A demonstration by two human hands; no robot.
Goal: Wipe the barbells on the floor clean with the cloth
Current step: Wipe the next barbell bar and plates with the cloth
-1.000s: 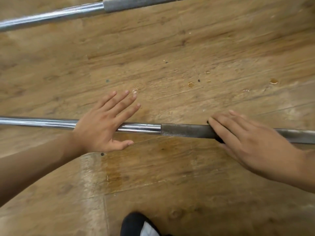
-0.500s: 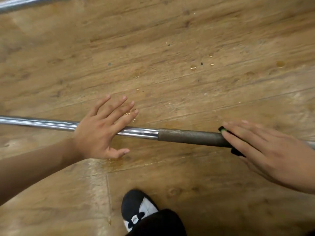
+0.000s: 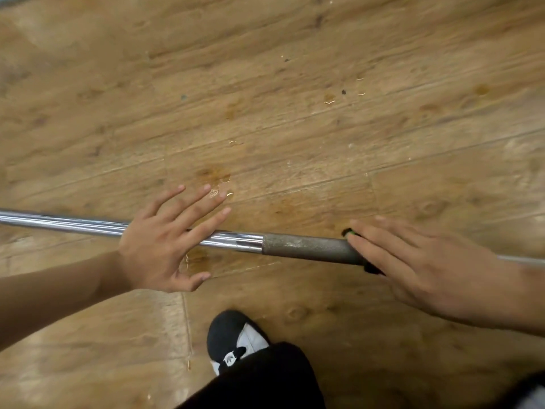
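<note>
Head view shows the barbell (image 3: 306, 247) lying across the wood-grain floor (image 3: 295, 128) — mirror-smooth chrome on its left stretch, rough dull grey further right. The left hand (image 3: 160, 246) lies flat on the chrome, fingers straight and spread. The right hand (image 3: 427, 267) presses a dark, green-edged cloth (image 3: 372, 268) onto the grey part, fingers straight, not curled round it. A black-and-white shoe (image 3: 233, 335) stands just below the bar — damp stains (image 3: 212, 174) mark the boards nearby.
</note>
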